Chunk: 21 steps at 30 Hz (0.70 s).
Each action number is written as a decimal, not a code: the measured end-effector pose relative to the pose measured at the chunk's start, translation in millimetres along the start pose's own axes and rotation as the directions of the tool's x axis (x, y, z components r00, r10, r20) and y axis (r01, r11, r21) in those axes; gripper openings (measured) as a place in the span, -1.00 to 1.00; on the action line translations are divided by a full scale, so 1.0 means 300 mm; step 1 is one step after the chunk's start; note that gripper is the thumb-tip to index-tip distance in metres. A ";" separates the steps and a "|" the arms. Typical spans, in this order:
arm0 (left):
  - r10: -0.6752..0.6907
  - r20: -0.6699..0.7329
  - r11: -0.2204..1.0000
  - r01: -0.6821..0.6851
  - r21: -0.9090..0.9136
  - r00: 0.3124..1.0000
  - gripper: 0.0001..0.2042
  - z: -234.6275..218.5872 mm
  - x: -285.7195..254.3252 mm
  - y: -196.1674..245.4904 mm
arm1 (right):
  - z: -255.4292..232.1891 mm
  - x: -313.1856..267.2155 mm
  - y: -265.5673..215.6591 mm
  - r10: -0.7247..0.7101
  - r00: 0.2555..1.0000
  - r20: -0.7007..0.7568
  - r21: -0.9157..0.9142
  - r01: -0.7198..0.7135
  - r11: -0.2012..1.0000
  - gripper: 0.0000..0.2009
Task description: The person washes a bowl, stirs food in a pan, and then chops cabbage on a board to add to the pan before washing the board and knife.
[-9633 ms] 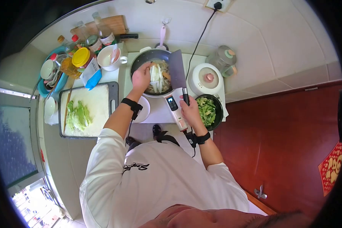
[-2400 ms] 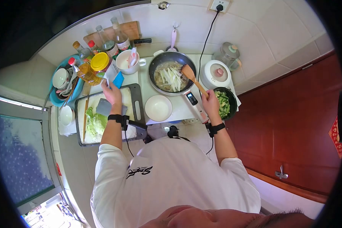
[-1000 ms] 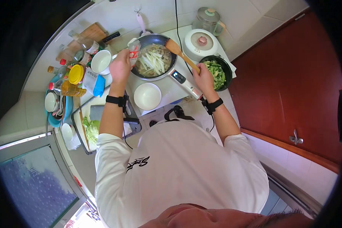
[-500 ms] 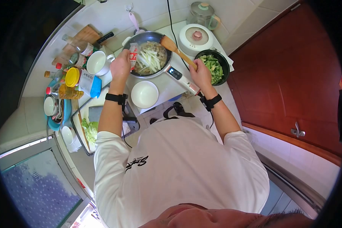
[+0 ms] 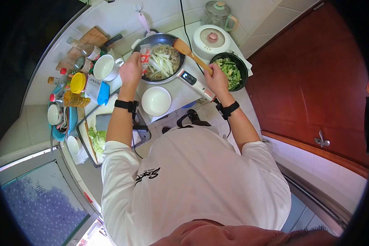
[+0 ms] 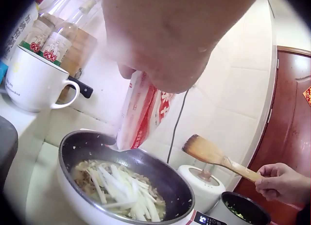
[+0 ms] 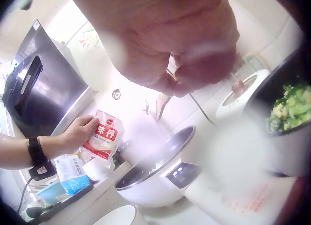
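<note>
In the head view my left hand (image 5: 131, 70) pinches a red-and-white seasoning packet (image 5: 145, 58) at the left rim of the electric frying pan (image 5: 159, 39). In the left wrist view the packet hangs tilted, its lower end over the pan. Pale vegetable strips (image 5: 162, 65) lie heaped in the pan on browned food in liquid. My right hand (image 5: 218, 82) grips the handle of a wooden spatula (image 5: 192, 55), whose darkened blade tip stands raised above the pan's right side in the left wrist view.
A white bowl (image 5: 156, 101) stands before the pan. Right of it are a dark pot (image 5: 244, 78) of green vegetables and a white lidded cooker (image 5: 205, 43). Bottles, a white mug (image 5: 105, 67) and a blue-and-white bag (image 5: 103, 94) crowd the left. A cleaver (image 5: 103, 122) rests on the cutting board.
The right hand swapped the cleaver for the spatula. The left hand left the pan, went to the counter's left side, then brought the packet to the pan, where it has stayed lately.
</note>
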<state>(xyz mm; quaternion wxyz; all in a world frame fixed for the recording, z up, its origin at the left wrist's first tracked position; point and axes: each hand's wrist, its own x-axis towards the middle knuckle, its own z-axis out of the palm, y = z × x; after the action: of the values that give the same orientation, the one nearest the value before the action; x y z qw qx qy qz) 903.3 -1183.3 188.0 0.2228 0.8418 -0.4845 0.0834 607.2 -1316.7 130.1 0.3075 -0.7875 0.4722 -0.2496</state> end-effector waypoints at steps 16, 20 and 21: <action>0.005 -0.022 1.000 -0.006 -0.017 1.000 -0.84 0.020 -0.024 0.007 | -0.012 -0.012 -0.015 0.019 1.000 0.006 -0.021 -0.019 1.000 -0.77; -0.007 -0.097 0.998 0.001 -0.061 0.995 -0.85 0.024 -0.034 0.002 | -0.013 -0.008 -0.014 0.023 1.000 0.011 -0.005 -0.023 1.000 -0.76; -0.021 -0.157 0.995 0.006 -0.095 0.987 -0.85 0.013 -0.033 0.009 | -0.013 -0.009 -0.013 0.017 1.000 0.012 0.000 -0.017 1.000 -0.76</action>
<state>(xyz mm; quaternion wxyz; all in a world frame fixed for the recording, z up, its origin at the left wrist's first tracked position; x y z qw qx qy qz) 895.6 -1178.4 181.6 0.3005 0.8245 -0.4628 0.1254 605.6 -1314.0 135.3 0.3125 -0.7850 0.4770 -0.2421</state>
